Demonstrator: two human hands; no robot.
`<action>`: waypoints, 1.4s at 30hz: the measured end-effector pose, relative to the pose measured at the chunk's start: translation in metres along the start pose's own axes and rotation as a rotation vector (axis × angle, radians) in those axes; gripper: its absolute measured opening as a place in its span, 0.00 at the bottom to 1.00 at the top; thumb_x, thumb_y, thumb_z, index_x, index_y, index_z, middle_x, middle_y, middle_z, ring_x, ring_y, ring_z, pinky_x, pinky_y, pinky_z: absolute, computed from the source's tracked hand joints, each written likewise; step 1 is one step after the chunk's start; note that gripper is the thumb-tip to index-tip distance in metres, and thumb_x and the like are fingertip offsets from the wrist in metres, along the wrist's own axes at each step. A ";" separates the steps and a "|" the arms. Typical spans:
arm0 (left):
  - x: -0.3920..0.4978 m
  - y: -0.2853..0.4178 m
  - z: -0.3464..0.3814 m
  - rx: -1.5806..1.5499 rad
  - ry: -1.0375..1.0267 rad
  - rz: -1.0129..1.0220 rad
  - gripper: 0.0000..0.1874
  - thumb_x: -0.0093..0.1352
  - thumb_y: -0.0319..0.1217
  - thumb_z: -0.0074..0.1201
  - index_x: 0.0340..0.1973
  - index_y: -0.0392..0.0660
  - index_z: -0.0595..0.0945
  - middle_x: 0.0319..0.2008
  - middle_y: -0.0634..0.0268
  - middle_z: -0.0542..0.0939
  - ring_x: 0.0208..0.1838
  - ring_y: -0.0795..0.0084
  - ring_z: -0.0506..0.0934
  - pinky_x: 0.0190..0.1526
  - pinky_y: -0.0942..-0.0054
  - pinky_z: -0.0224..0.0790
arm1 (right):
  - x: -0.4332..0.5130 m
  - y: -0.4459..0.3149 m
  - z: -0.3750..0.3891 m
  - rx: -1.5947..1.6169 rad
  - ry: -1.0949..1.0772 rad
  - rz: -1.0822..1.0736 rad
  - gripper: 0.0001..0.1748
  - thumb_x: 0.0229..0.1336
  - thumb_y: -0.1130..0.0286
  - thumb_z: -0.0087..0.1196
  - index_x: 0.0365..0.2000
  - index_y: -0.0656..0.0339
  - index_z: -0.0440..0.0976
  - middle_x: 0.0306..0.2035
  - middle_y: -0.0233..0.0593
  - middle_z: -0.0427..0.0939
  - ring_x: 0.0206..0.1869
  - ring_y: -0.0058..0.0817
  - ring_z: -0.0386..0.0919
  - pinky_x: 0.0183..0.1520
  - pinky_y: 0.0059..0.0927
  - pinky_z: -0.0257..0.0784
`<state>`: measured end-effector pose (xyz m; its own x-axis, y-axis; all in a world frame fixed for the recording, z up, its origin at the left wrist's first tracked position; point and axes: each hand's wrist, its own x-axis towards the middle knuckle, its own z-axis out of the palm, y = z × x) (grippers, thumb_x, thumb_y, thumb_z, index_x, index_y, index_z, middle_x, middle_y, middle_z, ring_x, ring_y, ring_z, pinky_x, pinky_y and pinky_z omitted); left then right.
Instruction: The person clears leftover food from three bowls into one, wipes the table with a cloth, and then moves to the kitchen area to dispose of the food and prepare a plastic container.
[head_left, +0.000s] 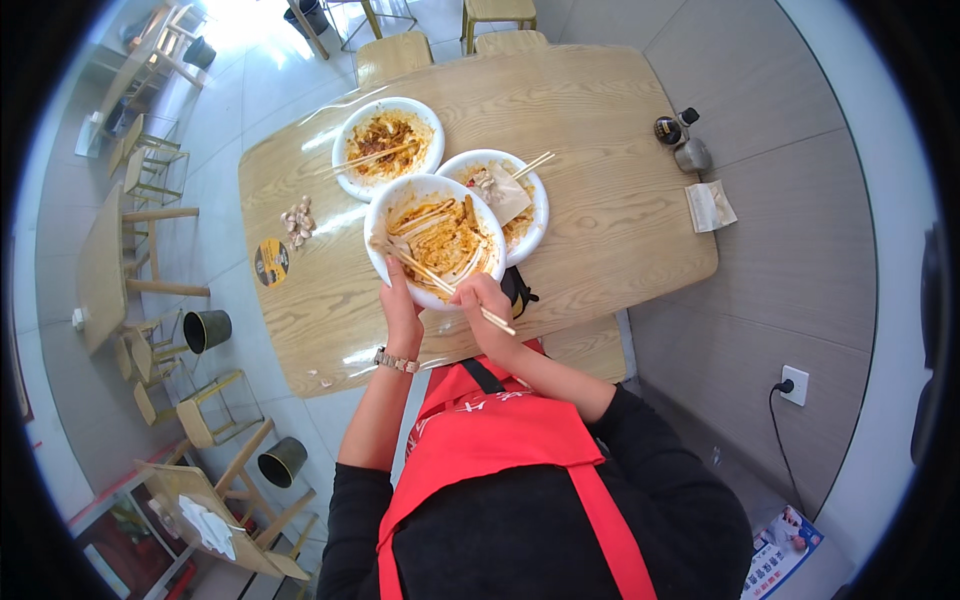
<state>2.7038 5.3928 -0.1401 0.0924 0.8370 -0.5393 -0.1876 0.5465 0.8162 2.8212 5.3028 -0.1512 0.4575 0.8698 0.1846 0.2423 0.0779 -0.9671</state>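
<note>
My left hand (402, 304) grips the near-left rim of a white bowl (491, 217) that has orange sauce and food scraps in it. My right hand (484, 304) is closed around a pair of wooden chopsticks (431, 279), which lie slantwise across that bowl near its front rim. Behind it to the right is a second white bowl (541, 206) with a used napkin (506, 196), scraps and chopsticks (534, 165). A third white bowl (437, 135) stands at the back left, with reddish leftovers and chopsticks (379, 155) across it.
On the wooden table (600, 217) are a pile of garlic cloves (298, 223), a round yellow-black sticker (271, 262), a dark bottle (667, 130), a metal container (693, 156) and a napkin pack (703, 207). A black item (519, 292) lies partly behind the bowls. A wall borders the right.
</note>
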 end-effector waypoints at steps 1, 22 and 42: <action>-0.001 0.000 0.002 -0.006 -0.006 0.032 0.32 0.69 0.55 0.41 0.52 0.37 0.68 0.42 0.63 0.76 0.43 0.74 0.77 0.38 0.74 0.74 | 0.002 0.001 -0.001 -0.122 -0.008 -0.178 0.12 0.62 0.68 0.43 0.24 0.62 0.70 0.26 0.38 0.70 0.33 0.33 0.70 0.42 0.30 0.63; 0.009 0.002 -0.011 -0.067 0.028 0.105 0.35 0.68 0.54 0.43 0.54 0.33 0.67 0.49 0.57 0.75 0.48 0.69 0.76 0.43 0.71 0.73 | 0.008 0.049 -0.080 0.205 0.128 0.349 0.15 0.67 0.64 0.39 0.28 0.63 0.69 0.26 0.30 0.72 0.32 0.16 0.69 0.40 0.21 0.65; 0.018 0.010 -0.010 -0.287 -0.011 -0.088 0.35 0.69 0.57 0.37 0.61 0.44 0.60 0.57 0.57 0.70 0.55 0.62 0.73 0.48 0.60 0.73 | 0.027 0.051 -0.089 0.450 0.244 0.369 0.19 0.67 0.59 0.40 0.27 0.62 0.71 0.25 0.31 0.72 0.30 0.17 0.68 0.37 0.21 0.64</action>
<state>2.6943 5.4131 -0.1441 0.1306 0.7881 -0.6016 -0.4468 0.5884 0.6739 2.9217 5.2870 -0.1801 0.6372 0.7463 -0.1923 -0.3286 0.0375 -0.9437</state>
